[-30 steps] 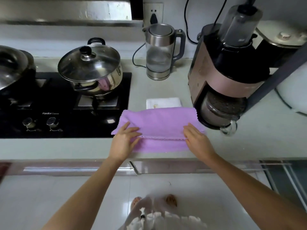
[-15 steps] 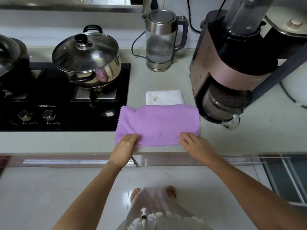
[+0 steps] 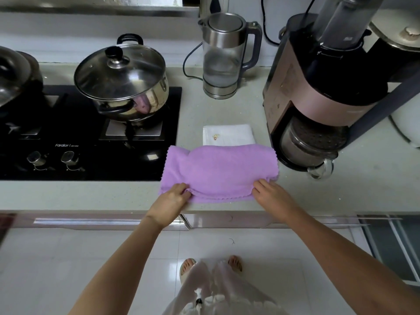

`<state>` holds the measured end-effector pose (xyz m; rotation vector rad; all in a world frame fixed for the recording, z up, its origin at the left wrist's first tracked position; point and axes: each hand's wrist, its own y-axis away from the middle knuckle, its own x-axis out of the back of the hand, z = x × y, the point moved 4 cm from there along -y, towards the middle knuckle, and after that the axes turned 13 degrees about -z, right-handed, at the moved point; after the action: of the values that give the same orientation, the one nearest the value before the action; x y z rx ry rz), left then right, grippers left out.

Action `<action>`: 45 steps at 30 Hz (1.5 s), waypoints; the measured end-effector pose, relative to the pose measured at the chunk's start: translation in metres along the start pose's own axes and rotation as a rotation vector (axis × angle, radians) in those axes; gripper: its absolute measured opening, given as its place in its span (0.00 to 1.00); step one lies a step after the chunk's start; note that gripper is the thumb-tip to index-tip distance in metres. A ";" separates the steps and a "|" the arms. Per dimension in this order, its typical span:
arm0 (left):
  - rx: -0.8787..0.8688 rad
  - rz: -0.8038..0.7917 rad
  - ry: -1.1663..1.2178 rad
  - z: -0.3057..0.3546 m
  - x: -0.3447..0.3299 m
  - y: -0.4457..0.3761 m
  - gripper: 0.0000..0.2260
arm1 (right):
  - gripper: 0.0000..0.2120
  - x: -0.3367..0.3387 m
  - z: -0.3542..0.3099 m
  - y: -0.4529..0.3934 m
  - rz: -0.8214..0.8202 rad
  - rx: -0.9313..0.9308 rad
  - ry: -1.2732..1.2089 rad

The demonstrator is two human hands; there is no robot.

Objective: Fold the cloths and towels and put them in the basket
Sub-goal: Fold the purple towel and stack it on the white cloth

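A purple towel (image 3: 219, 170) lies folded on the pale counter (image 3: 91, 194), its near edge at the counter's front. My left hand (image 3: 169, 202) pinches the towel's near left corner. My right hand (image 3: 270, 194) pinches the near right corner. A folded white cloth (image 3: 229, 135) with a small emblem lies just behind the purple towel, partly under its far edge. No basket is in view.
A black gas hob (image 3: 91, 133) with a lidded steel pot (image 3: 122, 80) is at left; the towel's left end overlaps the hob. A glass kettle (image 3: 223, 55) stands behind. A pink and black appliance (image 3: 318, 92) stands close on the right.
Both hands drew the towel's upper layer toward me, from the middle of the towel to its near edge. The towel now looks narrower and thicker.
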<state>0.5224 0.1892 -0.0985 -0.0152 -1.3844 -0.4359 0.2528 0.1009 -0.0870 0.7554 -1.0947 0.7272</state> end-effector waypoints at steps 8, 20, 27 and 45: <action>0.151 -0.039 0.088 -0.020 0.075 -0.024 0.07 | 0.14 0.057 0.048 -0.007 0.169 -0.074 -0.182; 0.124 0.147 -0.064 -0.044 0.239 -0.031 0.02 | 0.05 0.165 0.124 -0.041 0.087 -0.194 -0.315; 0.210 0.029 -0.151 -0.047 0.254 -0.027 0.05 | 0.05 0.176 0.132 -0.058 -0.019 -0.216 -0.447; 0.250 0.254 0.033 -0.065 0.237 -0.047 0.20 | 0.11 0.171 0.140 -0.092 0.150 -0.231 -0.362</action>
<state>0.5977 0.0606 0.1028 0.0206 -1.3749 -0.0505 0.3080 -0.0412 0.0974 0.6244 -1.5484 0.5880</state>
